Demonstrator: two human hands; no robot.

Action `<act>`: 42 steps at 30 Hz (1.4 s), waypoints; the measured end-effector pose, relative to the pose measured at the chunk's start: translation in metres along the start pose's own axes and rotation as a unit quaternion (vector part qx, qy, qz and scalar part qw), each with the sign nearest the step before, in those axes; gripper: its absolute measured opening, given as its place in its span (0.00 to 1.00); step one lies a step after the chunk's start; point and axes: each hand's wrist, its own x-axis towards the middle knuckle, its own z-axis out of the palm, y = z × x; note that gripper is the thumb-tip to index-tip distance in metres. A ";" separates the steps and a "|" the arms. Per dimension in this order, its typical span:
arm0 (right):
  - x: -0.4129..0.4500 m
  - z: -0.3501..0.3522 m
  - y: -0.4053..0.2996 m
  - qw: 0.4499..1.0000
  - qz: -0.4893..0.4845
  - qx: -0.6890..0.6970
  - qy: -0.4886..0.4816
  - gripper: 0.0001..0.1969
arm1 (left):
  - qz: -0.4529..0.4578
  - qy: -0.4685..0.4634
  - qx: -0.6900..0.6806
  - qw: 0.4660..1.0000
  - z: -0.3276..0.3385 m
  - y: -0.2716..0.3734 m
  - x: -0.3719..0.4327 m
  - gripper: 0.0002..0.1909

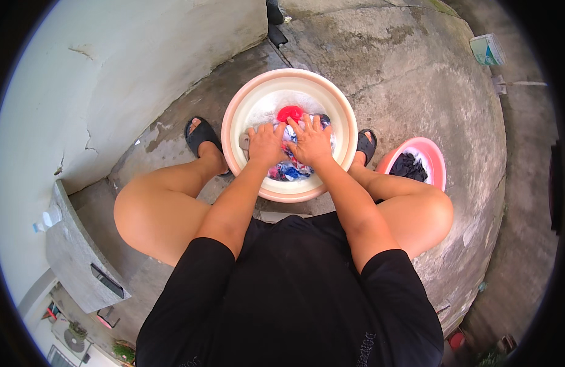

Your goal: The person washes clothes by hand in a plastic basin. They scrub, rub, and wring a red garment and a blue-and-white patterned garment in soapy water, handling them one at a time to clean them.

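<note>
A large round plastic basin (pixel 344 176), cream with a peach rim, stands on the ground between my feet. Wet patterned clothes (pixel 290 171) in blue, red and white lie in its sudsy water. My left hand (pixel 266 144) presses on the cloth at the basin's left side, its fingers spread. Beside it, my right hand (pixel 312 140) rests on the bundle with fingers apart. A red round item (pixel 290 113) lies just beyond my fingertips. Whether either hand pinches any fabric cannot be made out.
To the right, behind my knee, a pink basin (pixel 436 158) holds dark wet cloth (pixel 408 167) and suds. A cracked white wall (pixel 126 59) runs along the left. Black sandals (pixel 202 137) flank the large basin. A white-green bucket (pixel 487 49) stands at the far right.
</note>
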 end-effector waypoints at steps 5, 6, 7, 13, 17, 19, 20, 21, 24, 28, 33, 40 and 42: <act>0.046 -0.006 0.008 0.996 0.016 0.057 -0.067 0.28 | -0.037 -0.030 -0.004 0.999 -0.001 -0.009 0.037 0.39; 0.058 -0.005 0.011 0.992 0.025 0.083 -0.090 0.27 | -0.076 -0.050 -0.043 0.995 -0.004 -0.009 0.044 0.41; 0.068 -0.002 0.016 0.987 0.036 0.107 -0.113 0.27 | -0.111 -0.070 -0.082 0.988 -0.005 -0.008 0.049 0.42; 0.085 -0.003 0.058 0.930 0.098 0.310 -0.169 0.33 | -0.116 0.061 -0.283 0.950 0.001 -0.029 0.042 0.36; 0.070 0.012 0.084 0.700 0.187 0.642 -0.252 0.16 | 0.002 0.166 -0.256 0.952 -0.006 -0.025 0.022 0.17; 0.063 0.005 0.073 0.872 0.099 0.467 -0.110 0.10 | -0.006 0.111 -0.194 0.975 -0.027 -0.016 0.010 0.11; 0.059 -0.002 0.064 0.871 0.111 0.475 -0.061 0.09 | 0.046 0.069 -0.162 0.983 -0.033 -0.015 0.002 0.11; 0.059 -0.006 0.062 0.872 0.110 0.474 -0.058 0.09 | 0.100 0.028 -0.130 0.986 -0.036 -0.013 -0.005 0.12; 0.056 -0.038 0.049 0.788 0.087 0.608 0.034 0.07 | 0.056 0.000 -0.088 0.995 -0.047 -0.011 -0.018 0.16; 0.052 -0.095 0.038 0.701 0.060 0.708 0.058 0.08 | -0.073 -0.220 -0.242 0.942 -0.064 -0.033 0.001 0.31; 0.062 -0.064 0.041 0.701 0.080 0.697 0.129 0.07 | -0.044 -0.213 -0.171 0.961 -0.061 -0.045 0.015 0.35; 0.057 -0.004 0.036 0.934 0.073 0.341 0.074 0.40 | -0.050 0.187 -0.266 0.944 -0.032 -0.022 0.037 0.34; 0.053 0.005 0.031 0.963 0.041 0.260 0.058 0.38 | -0.047 0.108 -0.244 0.963 -0.025 -0.025 0.040 0.33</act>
